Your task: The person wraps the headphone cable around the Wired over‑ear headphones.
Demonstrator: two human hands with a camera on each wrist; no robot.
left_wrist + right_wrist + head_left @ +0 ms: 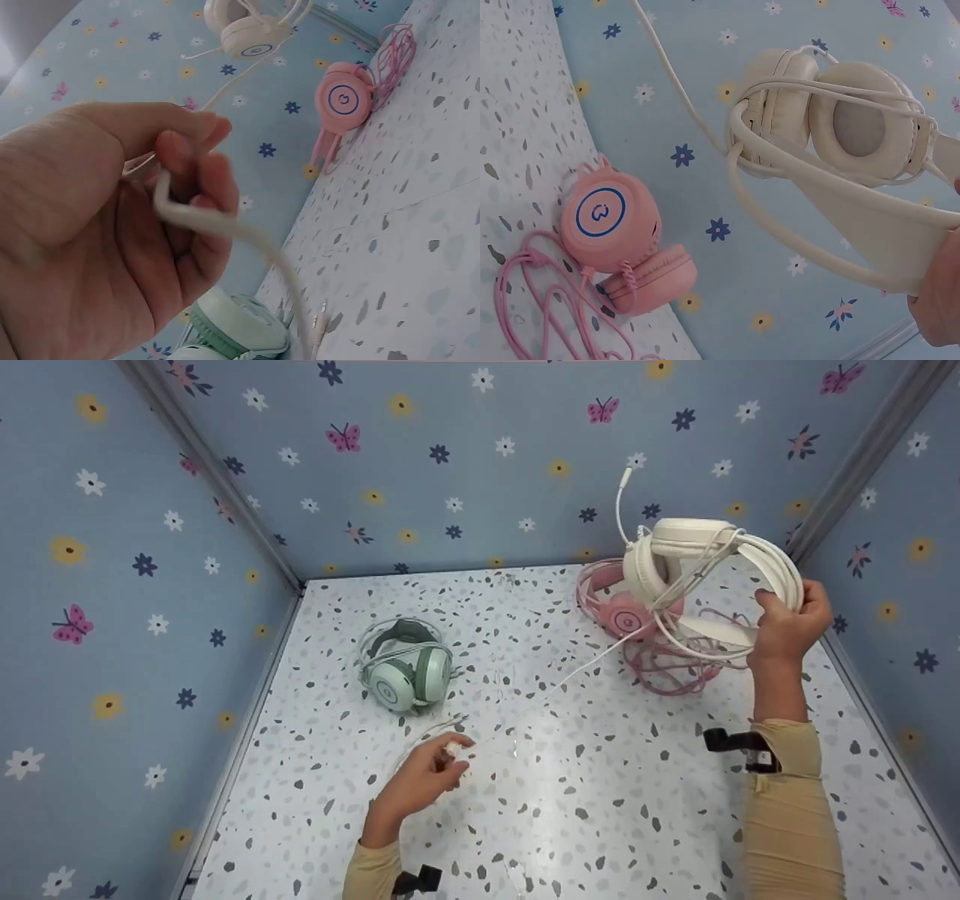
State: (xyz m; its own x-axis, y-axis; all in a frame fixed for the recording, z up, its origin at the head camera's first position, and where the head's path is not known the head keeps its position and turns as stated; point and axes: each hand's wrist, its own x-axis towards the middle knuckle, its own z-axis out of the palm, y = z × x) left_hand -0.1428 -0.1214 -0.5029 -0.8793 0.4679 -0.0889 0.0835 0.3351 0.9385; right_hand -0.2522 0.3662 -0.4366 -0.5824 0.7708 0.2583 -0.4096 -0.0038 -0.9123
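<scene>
My right hand [791, 622] grips the headband of a white headset [694, 538], holding it up above the table at the right. Its thin microphone boom [621, 514] points upward, and loops of cable wrap around the ear cups and headband. From the headset the white cable [592, 661] runs down and left toward my left hand [421, 776]. In the left wrist view, the curled fingers hold the cable [255, 234], which bends out below them. Cable ends with plugs [320, 328] lie on the table just beyond this hand.
A pink headset [622, 613] with its bundled pink cable [671, 679] lies at the back right, beneath the white one. Left of centre rests a green headset [392, 684]. Flower-patterned walls [450, 450] enclose the speckled table [525, 810] at the back and sides.
</scene>
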